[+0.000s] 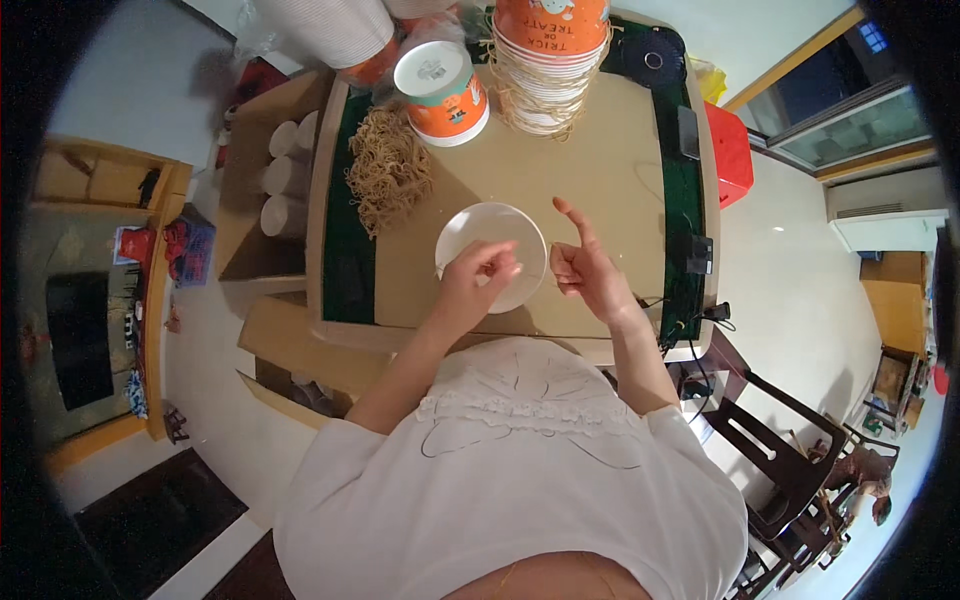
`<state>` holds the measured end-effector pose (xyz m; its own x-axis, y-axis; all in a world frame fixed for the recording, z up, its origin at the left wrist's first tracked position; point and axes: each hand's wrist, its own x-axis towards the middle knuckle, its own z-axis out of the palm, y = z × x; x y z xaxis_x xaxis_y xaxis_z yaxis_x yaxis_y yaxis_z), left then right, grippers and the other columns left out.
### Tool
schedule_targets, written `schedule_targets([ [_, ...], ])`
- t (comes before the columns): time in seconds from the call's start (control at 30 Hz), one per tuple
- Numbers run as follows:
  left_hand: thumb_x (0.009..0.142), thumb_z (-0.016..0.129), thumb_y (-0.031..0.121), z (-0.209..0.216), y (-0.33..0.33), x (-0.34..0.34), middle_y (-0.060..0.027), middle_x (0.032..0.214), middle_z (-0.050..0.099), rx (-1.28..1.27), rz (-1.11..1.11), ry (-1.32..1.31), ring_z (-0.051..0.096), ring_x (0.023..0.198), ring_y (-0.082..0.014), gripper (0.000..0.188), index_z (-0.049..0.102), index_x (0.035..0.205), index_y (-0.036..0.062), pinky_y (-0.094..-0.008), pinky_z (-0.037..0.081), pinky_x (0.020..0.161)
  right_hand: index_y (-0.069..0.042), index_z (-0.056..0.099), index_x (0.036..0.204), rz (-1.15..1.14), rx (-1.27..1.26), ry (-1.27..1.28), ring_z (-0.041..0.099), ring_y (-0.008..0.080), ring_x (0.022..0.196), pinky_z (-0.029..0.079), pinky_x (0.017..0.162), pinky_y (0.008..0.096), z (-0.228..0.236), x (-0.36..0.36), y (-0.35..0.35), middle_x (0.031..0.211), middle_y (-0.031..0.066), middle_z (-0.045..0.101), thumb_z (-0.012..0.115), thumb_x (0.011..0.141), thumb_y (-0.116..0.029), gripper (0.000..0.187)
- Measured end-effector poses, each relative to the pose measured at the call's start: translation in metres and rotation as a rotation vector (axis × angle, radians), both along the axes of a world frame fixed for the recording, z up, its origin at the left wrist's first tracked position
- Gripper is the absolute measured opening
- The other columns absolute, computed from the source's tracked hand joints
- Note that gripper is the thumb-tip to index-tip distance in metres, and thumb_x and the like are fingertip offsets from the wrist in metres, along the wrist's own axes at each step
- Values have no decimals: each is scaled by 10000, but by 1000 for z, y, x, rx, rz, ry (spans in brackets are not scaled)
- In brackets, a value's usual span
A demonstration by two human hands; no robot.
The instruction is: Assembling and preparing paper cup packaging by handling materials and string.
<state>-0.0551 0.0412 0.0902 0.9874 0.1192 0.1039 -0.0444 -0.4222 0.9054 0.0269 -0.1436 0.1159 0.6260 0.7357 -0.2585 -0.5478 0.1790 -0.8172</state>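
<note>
A white paper bucket point(478, 224) stands mouth up on the cardboard-covered table in front of me. My left hand point(478, 284) is over its left side, fingers curled in and thumb pressed toward them; whatever they hold is too small to make out. Just off the bucket's right rim is my right hand point(590, 272), one finger stretched away from me and the others folded tight. Their contents, if any, are hidden. A heap of tan twine loops point(388, 172) lies beyond the bucket to the left. Behind it, an orange paper bucket point(447, 112) sits upside down.
A tall stack of orange buckets with twine handles point(545, 75) stands at the far side, beside stacked white cups point(335, 30). An open cardboard box point(245, 190) is left of the table. Cables point(690, 350) hang at the right edge, near a red stool point(728, 155).
</note>
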Motion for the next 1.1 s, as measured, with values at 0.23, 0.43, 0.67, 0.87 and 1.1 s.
schedule_targets([
  [0.23, 843, 618, 105, 14, -17, 19, 28, 685, 558, -804, -11, 319, 461, 596, -35, 190, 641, 983, -22, -188, 352, 530, -101, 248, 1388, -10, -251, -244, 354, 72, 633, 328, 555, 212, 17, -24, 16, 712, -35, 392, 324, 953, -325, 495],
  [0.43, 842, 625, 90, 12, -9, 15, 10, 749, 571, -696, 216, 12, 471, 612, -39, 105, 619, 907, 8, -174, 393, 570, -85, 286, 1286, -166, -183, -408, 308, 54, 526, 255, 434, 189, -7, -27, 3, 608, -26, 347, 349, 905, -37, 389],
  [0.67, 748, 647, 2, 50, -21, 5, -82, 1053, 581, -271, -187, 61, 553, 677, -90, 472, 540, 1203, 71, -225, 478, 588, -78, 293, 1270, -34, -142, -419, 350, 67, 641, 316, 593, 209, 23, -23, -4, 695, -5, 407, 353, 885, 43, 408],
  [0.87, 778, 649, 45, 44, -19, 5, -51, 732, 623, -182, -107, 36, 565, 631, -87, 100, 645, 870, 7, -235, 462, 567, -59, 395, 1191, -13, -223, -556, 413, 56, 676, 352, 604, 201, 13, -21, -11, 729, 2, 469, 428, 904, 27, 301],
  [1.1, 862, 595, 139, 44, -21, 6, -21, 630, 576, -270, -40, 181, 514, 587, -79, 204, 597, 717, -4, -236, 427, 553, -11, 585, 908, -180, -342, -673, 381, 20, 557, 321, 485, 188, -2, -28, -6, 654, -40, 489, 592, 864, -18, 45],
])
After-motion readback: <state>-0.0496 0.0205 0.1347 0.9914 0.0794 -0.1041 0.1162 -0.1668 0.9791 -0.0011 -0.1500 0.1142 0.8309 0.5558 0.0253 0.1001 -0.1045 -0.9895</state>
